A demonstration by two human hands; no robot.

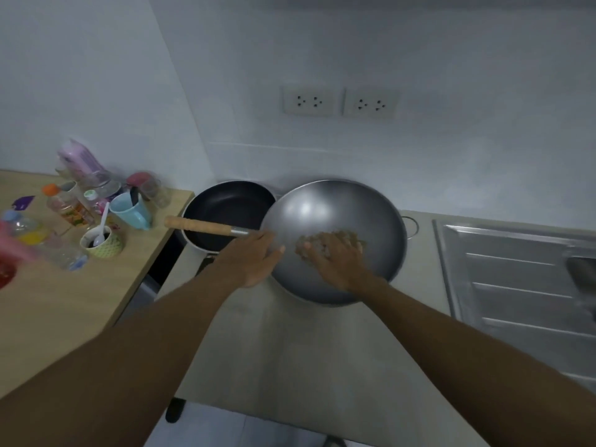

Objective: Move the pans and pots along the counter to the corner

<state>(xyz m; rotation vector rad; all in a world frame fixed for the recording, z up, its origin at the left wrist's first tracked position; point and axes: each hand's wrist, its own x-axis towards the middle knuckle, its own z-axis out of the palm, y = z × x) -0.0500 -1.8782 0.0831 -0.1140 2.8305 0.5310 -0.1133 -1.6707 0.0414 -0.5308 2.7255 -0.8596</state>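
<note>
Left hand (254, 262) fingers clamp the wok (335, 217) rim; right hand (335, 259) fingers spread flat inside

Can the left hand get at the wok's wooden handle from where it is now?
Probably yes. The left hand rests at the wok rim, right where the wooden handle joins it. The handle lies bare above the black pan; nothing covers it.
</note>
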